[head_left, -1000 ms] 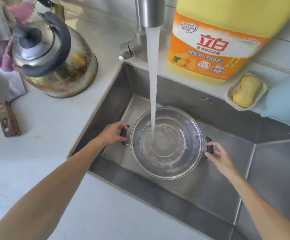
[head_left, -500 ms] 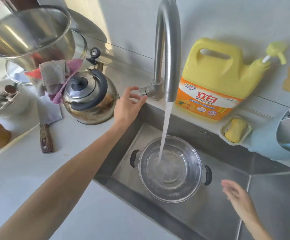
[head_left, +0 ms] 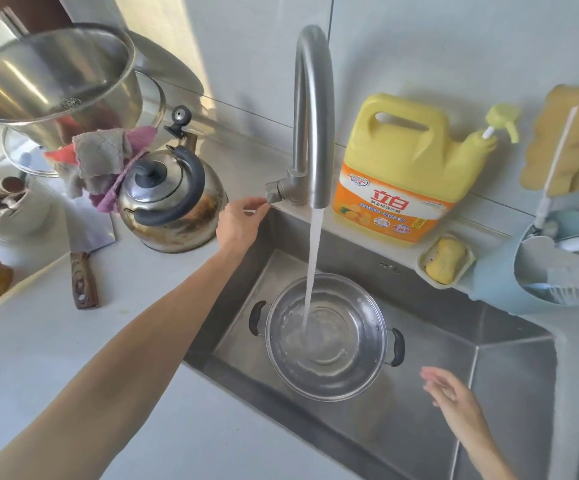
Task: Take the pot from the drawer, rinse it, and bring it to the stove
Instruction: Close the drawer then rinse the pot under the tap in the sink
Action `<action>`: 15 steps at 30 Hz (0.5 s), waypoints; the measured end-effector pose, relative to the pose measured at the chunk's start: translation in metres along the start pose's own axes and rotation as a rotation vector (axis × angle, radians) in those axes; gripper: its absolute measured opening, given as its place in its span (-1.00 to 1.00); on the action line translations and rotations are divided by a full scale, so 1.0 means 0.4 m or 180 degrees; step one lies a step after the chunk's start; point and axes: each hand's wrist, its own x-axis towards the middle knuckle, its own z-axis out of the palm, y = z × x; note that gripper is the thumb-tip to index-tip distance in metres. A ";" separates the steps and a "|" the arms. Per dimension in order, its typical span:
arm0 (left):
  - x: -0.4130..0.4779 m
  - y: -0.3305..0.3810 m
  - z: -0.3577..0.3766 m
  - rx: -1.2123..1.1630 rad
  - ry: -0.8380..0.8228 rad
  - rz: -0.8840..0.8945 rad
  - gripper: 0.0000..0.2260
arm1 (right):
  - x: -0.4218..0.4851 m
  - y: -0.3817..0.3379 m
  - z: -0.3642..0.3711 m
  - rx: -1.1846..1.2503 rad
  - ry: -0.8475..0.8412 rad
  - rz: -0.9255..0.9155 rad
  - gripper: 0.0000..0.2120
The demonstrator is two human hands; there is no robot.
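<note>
The pot (head_left: 326,336) is left standing in the sink (head_left: 509,344) under running water; both handles have been released. The tap lever (head_left: 271,195) is now pinched by the left hand (head_left: 237,223), likely to stop the rinse. The right hand (head_left: 454,393) is kept open, empty, near the pot.

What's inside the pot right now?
The pot in the sink holds shallow water, with the tap stream landing in it. Nothing else is visible inside.
</note>
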 end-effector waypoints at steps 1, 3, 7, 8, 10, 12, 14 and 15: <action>0.001 -0.002 0.000 -0.0038 -0.0006 0.0016 -0.78 | 0.002 0.001 0.000 -0.0001 -0.0006 0.0015 -0.76; 0.003 -0.007 0.002 -0.0136 -0.0001 0.0029 -0.78 | 0.005 0.000 -0.001 0.0011 -0.0010 0.0037 -0.76; 0.014 -0.013 0.003 -0.0306 -0.0023 0.0021 -0.78 | 0.011 0.001 -0.002 0.0006 -0.0027 0.0039 -0.75; 0.018 -0.016 0.003 -0.0383 -0.0050 -0.0006 -0.78 | 0.014 0.002 -0.003 0.0007 -0.0030 0.0041 -0.75; 0.023 -0.024 0.004 -0.0570 -0.0101 -0.0065 -0.78 | 0.020 0.004 -0.004 0.0002 -0.0031 0.0068 -0.75; 0.025 -0.030 0.006 -0.0717 -0.0117 -0.0077 -0.77 | 0.026 0.006 -0.004 0.0001 -0.0038 0.0110 -0.75; 0.026 -0.032 0.010 -0.0790 -0.0105 -0.0078 -0.77 | 0.030 0.008 -0.002 -0.0026 -0.0048 0.0121 -0.75; 0.027 -0.033 0.011 -0.0825 -0.0094 -0.0061 -0.76 | 0.032 0.008 -0.002 -0.0030 -0.0052 0.0125 -0.76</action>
